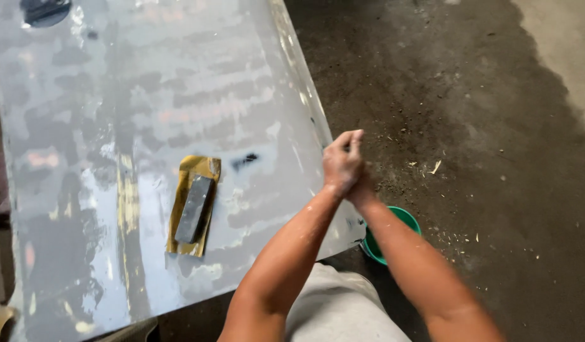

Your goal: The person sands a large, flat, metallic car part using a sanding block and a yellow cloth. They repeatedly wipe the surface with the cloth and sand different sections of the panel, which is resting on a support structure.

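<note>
View from above of a large, wet, glossy grey sheet-metal panel [147, 95] with patchy dull and shiny areas, lying over a dark, damp concrete floor [470, 95] strewn with pale chips and grit. A lighter, dry strip of floor shows at the upper right corner.

The left hand [342, 163] and right hand [362, 187] are pressed together just past the panel's right edge, the left folded over the right. The left fingers [349, 140] are curled shut around the right hand; the right fingers are covered, so their state cannot be told. Whether anything is held between the palms cannot be made out. Both forearms carry pale splashes.

Below the fingers, partly hidden behind the right forearm, stands a round green plastic bucket [403, 218]; only part of its rim shows, and its contents are out of sight. A dark object at the panel's upper left corner is cut off by the frame.

Well to the left of the fingers, untouched, a dark grey rectangular sanding block [195, 208] lies on a sheet of yellow-brown sandpaper [181, 190], both flat on the panel. The sheet is wet, creased and longer than the block, which sits lengthwise along it.
</note>
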